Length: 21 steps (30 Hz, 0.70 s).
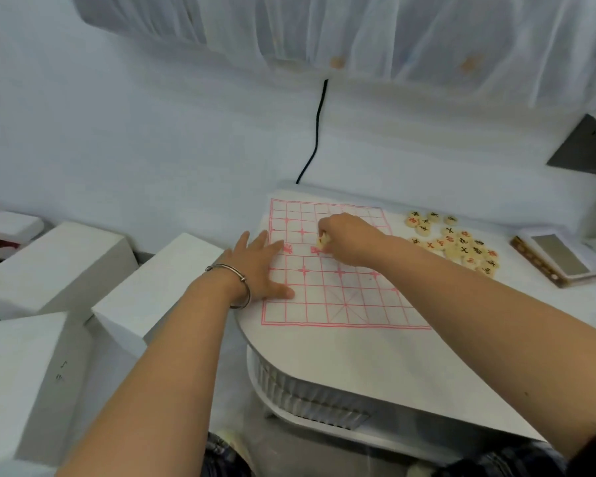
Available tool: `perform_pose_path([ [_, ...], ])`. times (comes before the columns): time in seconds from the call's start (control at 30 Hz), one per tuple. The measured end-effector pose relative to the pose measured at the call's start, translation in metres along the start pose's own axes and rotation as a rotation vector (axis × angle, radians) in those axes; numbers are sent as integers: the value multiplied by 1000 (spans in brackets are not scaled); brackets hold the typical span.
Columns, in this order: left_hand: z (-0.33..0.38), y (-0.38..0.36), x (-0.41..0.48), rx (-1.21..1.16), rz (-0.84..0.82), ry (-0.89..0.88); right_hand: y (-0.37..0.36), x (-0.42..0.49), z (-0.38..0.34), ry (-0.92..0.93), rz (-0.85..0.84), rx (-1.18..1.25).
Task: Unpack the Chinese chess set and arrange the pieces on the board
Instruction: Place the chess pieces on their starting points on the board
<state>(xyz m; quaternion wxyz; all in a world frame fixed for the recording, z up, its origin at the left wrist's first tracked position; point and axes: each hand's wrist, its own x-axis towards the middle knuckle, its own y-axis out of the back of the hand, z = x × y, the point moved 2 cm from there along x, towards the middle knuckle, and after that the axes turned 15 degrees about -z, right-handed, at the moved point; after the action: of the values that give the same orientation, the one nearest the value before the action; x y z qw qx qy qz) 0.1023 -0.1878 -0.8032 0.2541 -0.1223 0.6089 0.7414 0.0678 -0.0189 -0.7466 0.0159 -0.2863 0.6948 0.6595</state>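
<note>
A sheer white gathered curtain (358, 36) hangs across the top of the view, and a thin black cord (315, 139) runs down the pale wall below it to the back of a white table with a rounded edge (358, 366). To the left of the table stand several plain white rectangular blocks (59, 266), the nearest just beside the table's left rim.

On the tabletop lies the white paper chess board printed with a red grid (341, 304), flat and empty of set pieces in the squares that show. To its right, near the table's far right side, sits a flat brown-edged box with a grey panel on top (561, 259). Between that box and the board is a loose heap of round cream-coloured chess pieces with red and black characters (461, 246) — all off the grid, some touching one another.

The left hand (262, 266) lies palm down on the board's left edge, fingers straight and spread, pressing the paper flat; a thin silver bangle (234, 287) circles its wrist. The right hand (348, 239) reaches over the middle of the board, its fingers curled and pinching a single cream chess piece (324, 239) — held near the red characters printed along the board's central band. Whether the piece touches the paper cannot be told.
</note>
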Motion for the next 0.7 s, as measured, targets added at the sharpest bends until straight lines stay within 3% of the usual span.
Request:
perform_pose_path([
  [0.17, -1, -1, 7, 8, -51, -10, -3, 2, -6, 3, -22, 23],
  [0.47, -31, 8, 5, -90, -89, -59, -8, 11, -59, 220, -79, -62],
  [0.7, -37, 2, 13, -96, -124, -52, -17, 13, -68, 211, -122, -117],
])
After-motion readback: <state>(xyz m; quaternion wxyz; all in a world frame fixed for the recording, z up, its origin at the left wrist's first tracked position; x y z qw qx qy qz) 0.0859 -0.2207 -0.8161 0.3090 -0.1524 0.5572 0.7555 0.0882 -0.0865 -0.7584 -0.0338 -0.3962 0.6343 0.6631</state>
